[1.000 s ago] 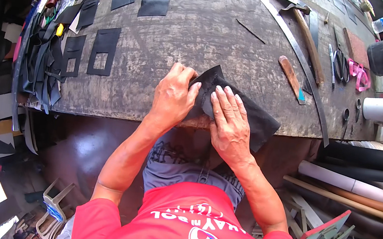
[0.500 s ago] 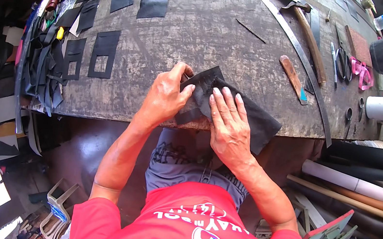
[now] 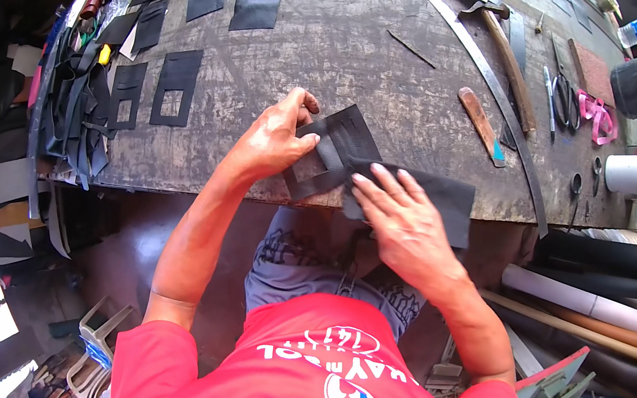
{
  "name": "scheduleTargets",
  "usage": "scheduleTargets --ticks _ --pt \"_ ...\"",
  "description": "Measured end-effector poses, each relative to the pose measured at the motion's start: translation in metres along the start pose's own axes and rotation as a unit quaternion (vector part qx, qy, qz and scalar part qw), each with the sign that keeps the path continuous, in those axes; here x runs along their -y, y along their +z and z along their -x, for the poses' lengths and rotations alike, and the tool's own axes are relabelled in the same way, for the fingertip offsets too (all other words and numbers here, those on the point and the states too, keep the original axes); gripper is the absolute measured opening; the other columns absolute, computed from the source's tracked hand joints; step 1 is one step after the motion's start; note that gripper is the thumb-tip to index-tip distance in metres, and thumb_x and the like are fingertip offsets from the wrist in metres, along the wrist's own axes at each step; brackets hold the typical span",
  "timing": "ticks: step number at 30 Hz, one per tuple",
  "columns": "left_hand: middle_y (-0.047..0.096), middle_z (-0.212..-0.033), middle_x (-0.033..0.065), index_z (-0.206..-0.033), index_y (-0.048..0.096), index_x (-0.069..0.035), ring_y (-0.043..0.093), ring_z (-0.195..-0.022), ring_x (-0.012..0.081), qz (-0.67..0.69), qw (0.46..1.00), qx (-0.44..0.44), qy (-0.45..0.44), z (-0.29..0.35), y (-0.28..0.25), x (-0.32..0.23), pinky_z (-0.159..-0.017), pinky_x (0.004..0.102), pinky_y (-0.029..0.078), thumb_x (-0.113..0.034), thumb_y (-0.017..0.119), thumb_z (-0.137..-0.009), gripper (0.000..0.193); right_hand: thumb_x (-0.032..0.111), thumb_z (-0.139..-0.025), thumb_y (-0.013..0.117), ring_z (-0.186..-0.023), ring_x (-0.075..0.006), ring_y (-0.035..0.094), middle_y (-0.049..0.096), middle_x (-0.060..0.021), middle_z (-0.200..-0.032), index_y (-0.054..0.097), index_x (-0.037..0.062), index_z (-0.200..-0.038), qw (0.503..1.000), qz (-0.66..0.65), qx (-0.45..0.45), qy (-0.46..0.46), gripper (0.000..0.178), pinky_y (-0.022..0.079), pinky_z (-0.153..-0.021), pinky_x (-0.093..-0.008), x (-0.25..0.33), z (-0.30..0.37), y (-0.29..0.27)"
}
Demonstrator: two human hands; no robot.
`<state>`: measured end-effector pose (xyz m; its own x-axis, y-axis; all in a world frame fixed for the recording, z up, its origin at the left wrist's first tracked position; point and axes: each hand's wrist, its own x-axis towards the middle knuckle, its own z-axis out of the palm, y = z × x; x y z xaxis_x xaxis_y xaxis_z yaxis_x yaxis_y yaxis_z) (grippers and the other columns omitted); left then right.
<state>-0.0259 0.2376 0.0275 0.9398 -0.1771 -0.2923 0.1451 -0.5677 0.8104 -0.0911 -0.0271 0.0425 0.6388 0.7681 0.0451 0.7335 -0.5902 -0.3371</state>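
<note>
A black leather panel (image 3: 354,132) with a cut-out window and slits lies tilted at the table's near edge. My left hand (image 3: 274,137) is at its left side, fingers curled and the thumb pinching its edge. From the panel's right side a thin black sheet (image 3: 448,205) stretches to the right, partly past the table edge. It overlaps the panel; whether the two are joined I cannot tell. My right hand (image 3: 409,221) rests on this sheet with fingers stretched out flat and its thumb hidden.
Similar black panels (image 3: 177,88) lie at the table's left and far side. Black strips (image 3: 74,116) hang over the left edge. A wooden-handled knife (image 3: 482,124), a metal ruler (image 3: 503,103), a hammer (image 3: 512,67) and scissors (image 3: 566,103) lie right. A white container (image 3: 633,174) stands at the right edge.
My right hand has moved right and slightly nearer me, and the thin sheet has swung with it, uncovering more of the panel. My left hand has shifted slightly left and away from me.
</note>
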Motion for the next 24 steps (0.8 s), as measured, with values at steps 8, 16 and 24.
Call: scheduleTargets --ticks 8,16,24 --pt "0.067 -0.086 0.0047 -0.12 0.05 -0.001 0.059 -0.081 0.0105 -0.041 0.997 -0.002 0.059 -0.002 -0.001 0.009 -0.075 0.0302 0.049 -0.002 0.068 -0.087 0.038 0.001 -0.083 0.059 -0.133 -0.0354 0.053 0.058 -0.0223 -0.139 0.061 -0.0072 -0.126 0.979 0.005 -0.192 0.07 0.044 0.036 -0.117 -0.0474 0.012 -0.061 0.02" --pt "0.062 -0.082 0.0038 -0.12 0.05 -0.002 0.056 -0.078 0.0085 0.024 1.0 0.015 -0.009 0.009 -0.003 -0.001 -0.073 0.0267 0.047 -0.001 0.069 -0.087 0.038 0.007 -0.083 0.057 -0.139 -0.0357 0.048 0.055 -0.0234 -0.142 0.059 -0.0115 -0.128 0.996 0.021 -0.005 0.084 0.049 0.032 -0.118 -0.0538 -0.013 0.012 -0.004" --pt "0.061 -0.08 0.0056 -0.121 0.049 -0.002 0.055 -0.075 0.0106 0.032 0.998 0.027 -0.054 0.011 0.0 -0.01 -0.073 0.0272 0.046 -0.003 0.068 -0.088 0.038 0.011 -0.084 0.053 -0.14 -0.0361 0.045 0.053 -0.0247 -0.144 0.058 -0.0126 -0.13 0.994 -0.076 -0.025 0.069 0.052 0.031 -0.119 -0.0542 0.016 -0.039 0.013"
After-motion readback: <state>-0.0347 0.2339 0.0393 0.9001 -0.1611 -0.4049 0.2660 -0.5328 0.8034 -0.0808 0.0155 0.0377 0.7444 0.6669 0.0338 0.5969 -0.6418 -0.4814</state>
